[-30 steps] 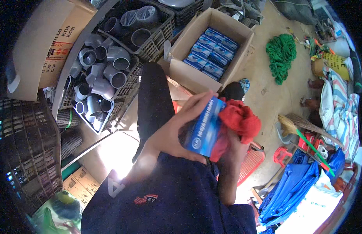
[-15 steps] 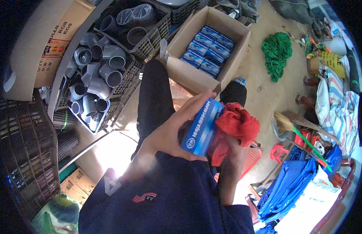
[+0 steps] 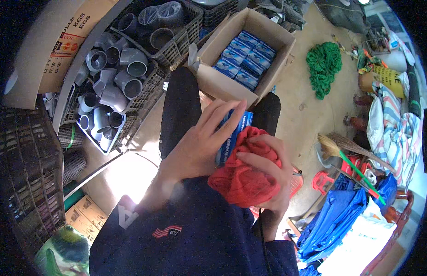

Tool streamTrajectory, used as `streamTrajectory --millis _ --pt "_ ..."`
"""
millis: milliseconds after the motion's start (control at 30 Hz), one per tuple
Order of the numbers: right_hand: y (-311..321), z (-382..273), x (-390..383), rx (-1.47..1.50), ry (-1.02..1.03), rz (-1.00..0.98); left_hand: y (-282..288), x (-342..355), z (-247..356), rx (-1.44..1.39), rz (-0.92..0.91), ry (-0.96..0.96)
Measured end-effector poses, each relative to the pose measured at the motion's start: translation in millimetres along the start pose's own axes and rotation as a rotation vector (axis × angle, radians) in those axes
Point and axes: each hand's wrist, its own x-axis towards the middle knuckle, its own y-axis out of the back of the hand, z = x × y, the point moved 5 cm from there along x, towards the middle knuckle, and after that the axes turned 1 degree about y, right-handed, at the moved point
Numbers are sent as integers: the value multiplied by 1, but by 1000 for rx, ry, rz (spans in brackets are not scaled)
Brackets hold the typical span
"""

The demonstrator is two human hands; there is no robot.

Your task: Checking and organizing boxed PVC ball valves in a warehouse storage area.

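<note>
Above my lap, my left hand (image 3: 197, 142) is closed round a small blue box (image 3: 228, 140) with white lettering. Its fingers lie across the top and left side of the box. Bunched in my right hand (image 3: 273, 168) is a red cloth (image 3: 248, 177), pressed against the right and lower part of the box and covering much of it. Just ahead, between my knees, stands an opened cardboard carton (image 3: 268, 89) with several similar blue boxes (image 3: 245, 60) packed in rows.
Black plastic crates of grey pipe fittings (image 3: 114, 89) stand to the left. On the floor at the right lie a green net heap (image 3: 324, 69), a broom (image 3: 330, 146), a small red stool (image 3: 321, 181) and blue plastic sheeting (image 3: 333, 216). A striped sack (image 3: 390, 124) is farther right.
The red cloth has moved left and down onto the blue box, hiding its lower right part. My right hand now shows over the cloth. The box has turned more upright.
</note>
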Motion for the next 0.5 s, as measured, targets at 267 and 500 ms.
streamTrajectory --millis 267,500 --pt "4 24 1 61 -138 203 -5 -5 5 -180 -63 18" --pt "5 44 -20 486 -217 311 -12 -6 -21 -1316 -17 205"
